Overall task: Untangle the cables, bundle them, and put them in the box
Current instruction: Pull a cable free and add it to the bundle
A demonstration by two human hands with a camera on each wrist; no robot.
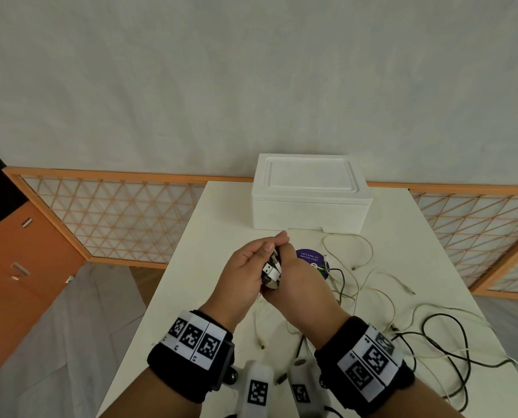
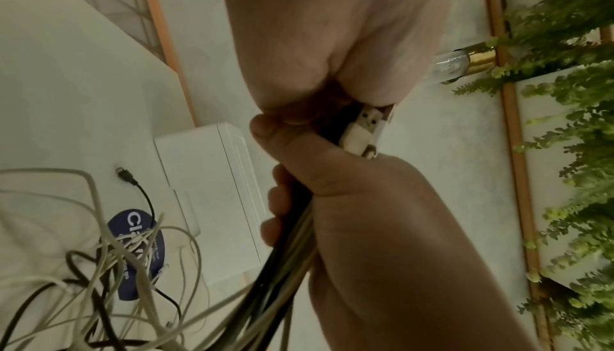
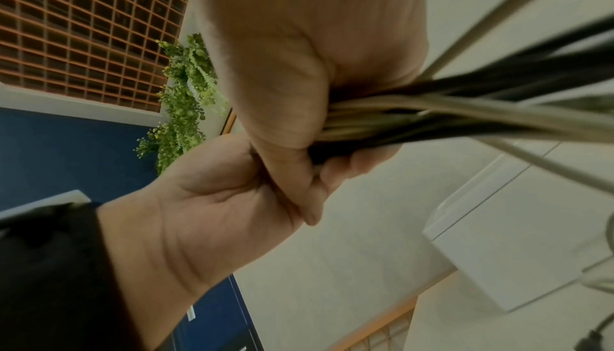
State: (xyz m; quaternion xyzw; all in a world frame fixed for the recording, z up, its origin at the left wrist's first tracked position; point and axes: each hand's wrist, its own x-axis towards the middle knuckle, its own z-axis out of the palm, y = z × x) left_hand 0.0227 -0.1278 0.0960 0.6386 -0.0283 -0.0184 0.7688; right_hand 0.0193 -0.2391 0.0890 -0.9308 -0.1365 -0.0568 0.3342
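Both hands grip the cables' plug ends (image 1: 271, 271): left hand (image 1: 245, 274) and right hand (image 1: 297, 282) fisted (lid on), just before the box (image 1: 310, 194); strands trail right of it.

wall (image 1: 251, 70): plain pale | lattice screen (image 1: 116, 215): orange frame | cabinet (image 1: 25, 257): orange | table (image 1: 215, 236): white

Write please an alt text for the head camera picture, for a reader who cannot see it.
Two hands, left hand and right hand, together grip the plug ends of a bunch of cables above a white table. Loose white and black cables trail over the table to the right, and a closed white box stands behind.
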